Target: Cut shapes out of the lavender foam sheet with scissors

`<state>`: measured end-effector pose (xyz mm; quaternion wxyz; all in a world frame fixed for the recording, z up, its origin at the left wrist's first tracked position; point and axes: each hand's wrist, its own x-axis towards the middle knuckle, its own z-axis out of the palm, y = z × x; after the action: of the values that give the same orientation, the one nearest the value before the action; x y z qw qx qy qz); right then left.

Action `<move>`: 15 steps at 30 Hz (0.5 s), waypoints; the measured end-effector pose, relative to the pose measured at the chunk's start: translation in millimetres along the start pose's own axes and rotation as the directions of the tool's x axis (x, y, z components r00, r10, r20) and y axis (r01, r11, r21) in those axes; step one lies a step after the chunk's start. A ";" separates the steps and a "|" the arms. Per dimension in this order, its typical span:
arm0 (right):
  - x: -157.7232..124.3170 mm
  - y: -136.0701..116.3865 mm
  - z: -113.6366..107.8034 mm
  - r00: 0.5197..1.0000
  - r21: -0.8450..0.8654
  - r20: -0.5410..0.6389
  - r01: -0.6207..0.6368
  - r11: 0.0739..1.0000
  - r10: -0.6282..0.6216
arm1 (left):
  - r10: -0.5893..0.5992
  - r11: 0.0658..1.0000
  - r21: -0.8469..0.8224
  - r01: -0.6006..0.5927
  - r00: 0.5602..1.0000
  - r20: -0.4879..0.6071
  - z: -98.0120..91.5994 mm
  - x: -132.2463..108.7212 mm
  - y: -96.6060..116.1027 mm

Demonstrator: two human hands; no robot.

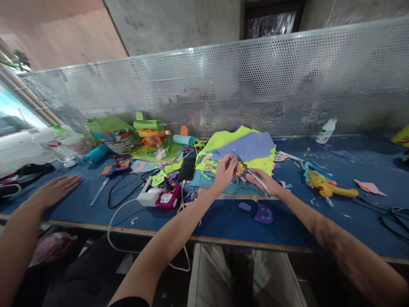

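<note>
Gripping the scissors [248,168], right hand [266,181] closed round the handles; left hand [225,169] pinches something tiny at the blade tips, where a slip could nick skin.

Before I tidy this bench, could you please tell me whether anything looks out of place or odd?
Mainly, paper scraps are strewn across the blue table, and a white bottle by the mesh screen looks tilted. The right hand holds scissors beside the left hand; nothing looks damaged.
</note>
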<state>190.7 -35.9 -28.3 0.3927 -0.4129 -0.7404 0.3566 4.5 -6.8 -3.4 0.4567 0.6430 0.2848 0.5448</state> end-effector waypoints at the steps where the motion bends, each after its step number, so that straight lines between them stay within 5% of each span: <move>1: 0.0 0.8 0.3 1.000 0.004 -0.001 -0.002 1.000 0.002 | -0.009 1.000 0.000 0.009 1.000 0.000 0.5 -0.1 0.0; 15: 0.1 -3.9 4.6 1.000 0.016 -0.018 -0.016 1.000 0.017 | -0.044 0.994 -0.101 0.042 0.999 -0.009 6.4 -0.9 0.0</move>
<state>185.4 -38.3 -26.9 0.3997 -0.4191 -0.7306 0.3618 10.4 -9.4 -3.7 0.4988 0.6098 0.2731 0.5520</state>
